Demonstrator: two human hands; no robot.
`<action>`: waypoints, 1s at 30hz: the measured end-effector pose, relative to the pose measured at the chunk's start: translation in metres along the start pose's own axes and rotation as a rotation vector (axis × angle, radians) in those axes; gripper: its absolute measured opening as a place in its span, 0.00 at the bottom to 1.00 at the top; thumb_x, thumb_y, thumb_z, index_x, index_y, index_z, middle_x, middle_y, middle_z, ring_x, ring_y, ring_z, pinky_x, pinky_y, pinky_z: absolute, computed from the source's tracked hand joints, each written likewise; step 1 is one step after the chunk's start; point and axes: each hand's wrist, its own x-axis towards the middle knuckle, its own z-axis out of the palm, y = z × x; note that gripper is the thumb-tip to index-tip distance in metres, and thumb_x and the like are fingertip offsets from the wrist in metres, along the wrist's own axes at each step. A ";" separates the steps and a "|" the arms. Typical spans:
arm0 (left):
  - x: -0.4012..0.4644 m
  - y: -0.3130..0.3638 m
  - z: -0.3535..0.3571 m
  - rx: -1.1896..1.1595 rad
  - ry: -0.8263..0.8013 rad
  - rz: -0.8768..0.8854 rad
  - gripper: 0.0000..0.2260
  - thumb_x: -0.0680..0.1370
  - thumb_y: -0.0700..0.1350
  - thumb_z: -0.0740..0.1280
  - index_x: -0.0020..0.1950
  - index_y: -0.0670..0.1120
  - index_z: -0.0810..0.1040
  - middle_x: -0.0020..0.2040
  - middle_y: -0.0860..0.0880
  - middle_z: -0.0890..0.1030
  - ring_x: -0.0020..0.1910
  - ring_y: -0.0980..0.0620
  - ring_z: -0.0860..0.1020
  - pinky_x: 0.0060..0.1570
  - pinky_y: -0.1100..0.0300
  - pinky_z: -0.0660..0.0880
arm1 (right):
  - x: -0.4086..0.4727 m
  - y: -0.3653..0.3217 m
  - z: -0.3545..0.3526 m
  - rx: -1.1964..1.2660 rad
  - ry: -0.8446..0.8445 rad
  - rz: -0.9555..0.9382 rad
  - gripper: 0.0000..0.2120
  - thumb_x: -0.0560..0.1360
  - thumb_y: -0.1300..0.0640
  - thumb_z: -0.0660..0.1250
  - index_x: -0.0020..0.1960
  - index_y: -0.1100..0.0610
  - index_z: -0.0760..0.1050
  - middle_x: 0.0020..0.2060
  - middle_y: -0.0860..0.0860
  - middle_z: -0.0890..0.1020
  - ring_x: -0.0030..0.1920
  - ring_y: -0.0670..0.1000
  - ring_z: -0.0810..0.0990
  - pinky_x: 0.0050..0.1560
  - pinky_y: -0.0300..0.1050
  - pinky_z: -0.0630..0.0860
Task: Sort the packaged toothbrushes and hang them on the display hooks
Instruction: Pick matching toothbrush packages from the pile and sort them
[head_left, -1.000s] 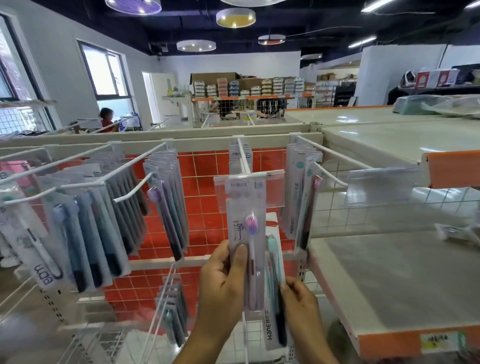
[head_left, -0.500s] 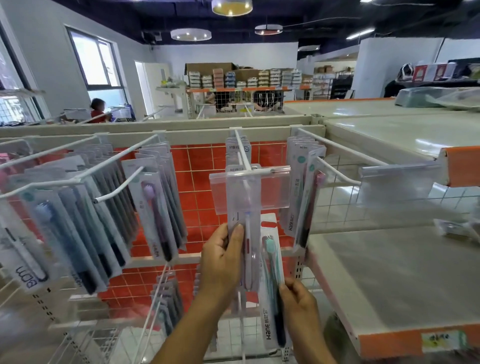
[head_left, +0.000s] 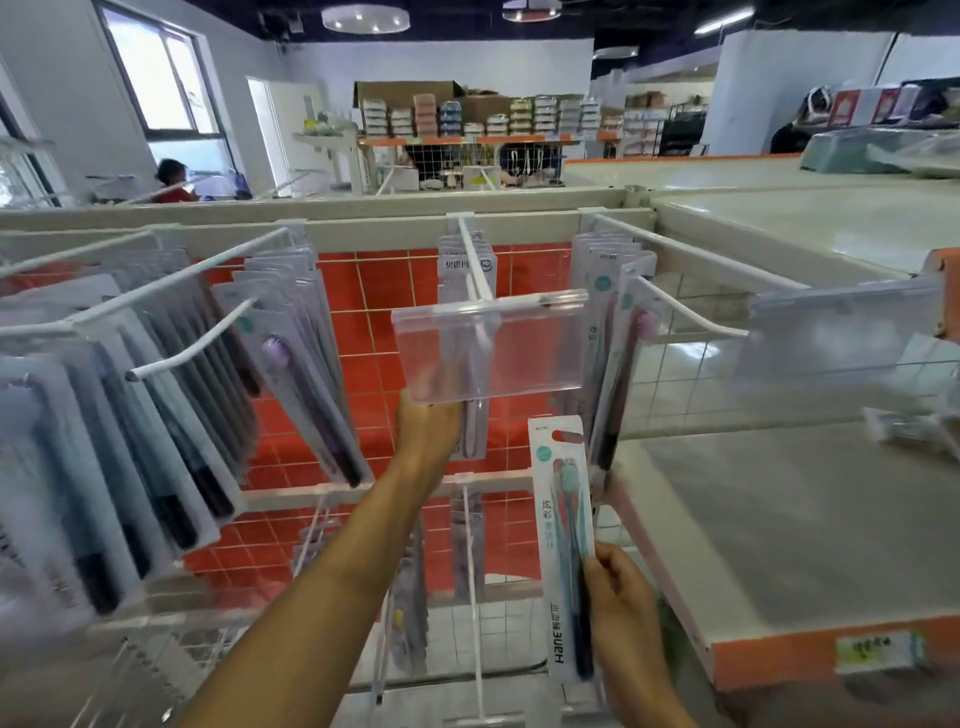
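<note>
My left hand (head_left: 428, 426) reaches forward under the clear label holder (head_left: 491, 353) of the middle display hook (head_left: 475, 265). It holds a toothbrush pack (head_left: 470, 426) that hangs on that hook; its fingers are hidden behind the holder. My right hand (head_left: 618, 597) grips the lower end of a teal toothbrush pack (head_left: 563, 525), held upright in front of the rack. Further packs hang at the back of the middle hook (head_left: 467, 265).
Hooks on the left carry several hanging toothbrush packs (head_left: 291, 374). Another hook (head_left: 685, 317) on the right holds packs (head_left: 618, 364). A beige shelf (head_left: 779, 530) with an orange edge stands to the right. Lower hooks (head_left: 470, 571) with packs sit below. Orange grid panel (head_left: 374, 291) behind.
My left hand pushed its pack back along the middle hook, behind the clear label holder. My right hand moved right with the teal pack, now fully visible.
</note>
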 end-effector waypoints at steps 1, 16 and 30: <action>0.002 -0.003 -0.001 0.006 0.006 0.009 0.16 0.80 0.55 0.61 0.44 0.44 0.79 0.40 0.40 0.77 0.39 0.46 0.75 0.39 0.51 0.75 | 0.000 0.001 -0.001 -0.004 -0.001 -0.003 0.09 0.81 0.56 0.58 0.48 0.53 0.77 0.41 0.49 0.85 0.41 0.48 0.84 0.45 0.47 0.81; -0.088 -0.081 -0.041 0.138 0.047 -0.139 0.07 0.80 0.45 0.64 0.58 0.50 0.73 0.54 0.49 0.78 0.48 0.59 0.75 0.47 0.69 0.72 | -0.018 0.010 0.013 0.016 -0.103 0.009 0.08 0.80 0.58 0.59 0.48 0.55 0.77 0.48 0.53 0.82 0.48 0.51 0.82 0.46 0.45 0.80; -0.161 -0.068 -0.060 -0.031 -0.140 -0.074 0.09 0.80 0.52 0.63 0.52 0.48 0.79 0.47 0.48 0.83 0.49 0.47 0.82 0.52 0.53 0.80 | -0.065 0.010 0.053 0.004 -0.179 -0.168 0.10 0.80 0.62 0.59 0.46 0.53 0.77 0.37 0.47 0.82 0.41 0.50 0.81 0.42 0.45 0.80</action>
